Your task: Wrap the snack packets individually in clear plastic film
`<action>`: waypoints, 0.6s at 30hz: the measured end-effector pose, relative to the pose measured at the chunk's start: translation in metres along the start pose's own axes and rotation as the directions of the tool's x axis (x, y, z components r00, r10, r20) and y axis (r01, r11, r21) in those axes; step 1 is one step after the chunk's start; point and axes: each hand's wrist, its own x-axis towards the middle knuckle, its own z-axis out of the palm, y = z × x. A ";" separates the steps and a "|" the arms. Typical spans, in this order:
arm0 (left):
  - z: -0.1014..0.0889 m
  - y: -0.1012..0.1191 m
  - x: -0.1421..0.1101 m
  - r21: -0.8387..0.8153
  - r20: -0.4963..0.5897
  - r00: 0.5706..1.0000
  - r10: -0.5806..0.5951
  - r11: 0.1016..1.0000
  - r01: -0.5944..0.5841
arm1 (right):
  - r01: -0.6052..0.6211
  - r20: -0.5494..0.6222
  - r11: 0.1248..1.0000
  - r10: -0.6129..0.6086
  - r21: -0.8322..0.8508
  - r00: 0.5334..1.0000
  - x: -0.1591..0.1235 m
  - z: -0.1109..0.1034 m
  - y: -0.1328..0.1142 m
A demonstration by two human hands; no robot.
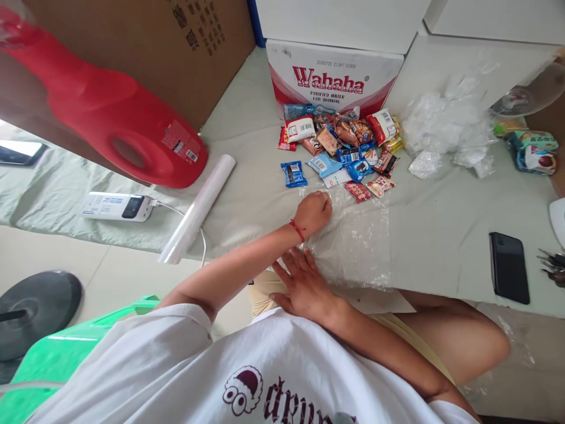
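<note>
Film (364,247) lies spread on the cloth (432,229), with the snacks (348,155) at its far edge, in front of the carton (329,76). I have my left hand (313,213) curled into a fist at the film's left side; whether it grips any, I can't tell. My right hand (304,282) is open, fingers apart, by the near left corner. The roll (198,209) lies farther left, the phone (509,268) well off right.

The jug (132,112) is red; the box (333,79) is white with red lettering; the cloth (436,235) is pale green; the phone (509,267) is black.
</note>
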 end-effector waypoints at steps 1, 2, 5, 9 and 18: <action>0.003 0.001 -0.004 0.025 -0.012 1.000 0.018 1.000 -0.018 | 0.048 0.021 0.997 -0.050 0.059 0.999 -0.001 -0.010 -0.002; 0.007 0.001 -0.009 0.047 -0.023 0.999 0.047 0.998 -0.046 | 0.084 0.027 0.989 -0.088 0.125 0.996 -0.003 -0.021 -0.003; 0.016 -0.001 -0.025 0.091 -0.016 0.991 0.134 0.987 -0.132 | 0.029 -0.121 0.980 -0.006 0.197 0.993 -0.015 -0.052 0.012; 0.018 -0.008 -0.038 0.191 -0.016 0.981 0.194 0.964 -0.187 | -0.355 -0.414 0.932 0.298 -0.068 0.860 -0.038 -0.054 0.068; 0.011 -0.016 -0.035 0.271 -0.012 0.980 0.200 0.944 -0.190 | -0.722 -0.518 0.668 0.559 -0.180 0.647 -0.100 -0.049 0.160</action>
